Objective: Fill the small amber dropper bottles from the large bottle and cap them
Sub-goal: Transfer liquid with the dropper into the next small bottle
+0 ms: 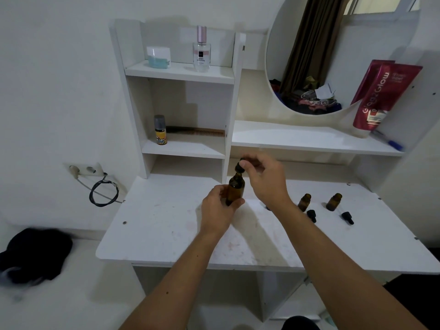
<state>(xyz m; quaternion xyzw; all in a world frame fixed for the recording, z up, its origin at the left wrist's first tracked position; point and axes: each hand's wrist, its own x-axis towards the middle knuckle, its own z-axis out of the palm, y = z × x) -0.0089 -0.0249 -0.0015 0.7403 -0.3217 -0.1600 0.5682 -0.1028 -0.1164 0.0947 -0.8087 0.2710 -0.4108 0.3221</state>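
Observation:
My left hand (217,208) grips a large amber bottle (235,189), held upright above the white table (166,229). Right over its neck, my right hand (264,177) pinches a black dropper cap (240,166); whether the cap touches the neck I cannot tell. To the right, two small amber bottles (304,202) (334,201) stand uncapped on the table. In front of each lies a loose black dropper cap (312,216) (347,217). My right forearm hides part of the table beside the nearer small bottle.
White shelves behind the table hold a perfume bottle (201,50), a jar (158,57), a small yellow can (160,131) and a comb (197,131). A round mirror (333,55), a red tube (383,96) and a blue pen (390,142) are at the right. A wall socket with a cable (102,189) is at the left.

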